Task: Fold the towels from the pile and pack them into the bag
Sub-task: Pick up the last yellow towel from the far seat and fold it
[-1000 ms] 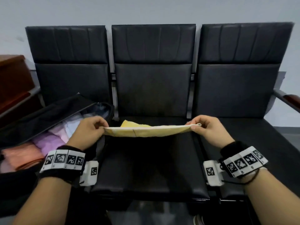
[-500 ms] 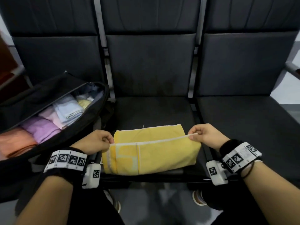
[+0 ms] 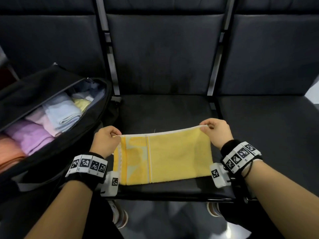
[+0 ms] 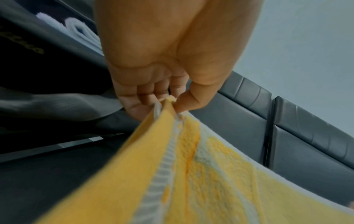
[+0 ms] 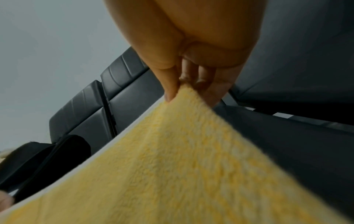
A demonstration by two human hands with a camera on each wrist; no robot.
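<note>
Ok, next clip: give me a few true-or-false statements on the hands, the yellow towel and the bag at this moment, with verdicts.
1. Both hands pinch the far edge of the yellow towel. True: the left hand and the right hand each hold a corner.
2. The yellow towel lies on the left seat. False: it is on the middle seat.
3. The bag is zipped closed. False: it is open, with folded towels showing inside.
4. A light blue towel sits in the bag. True.
5. The right hand's grip is on the bag. False: it pinches the yellow towel.
</note>
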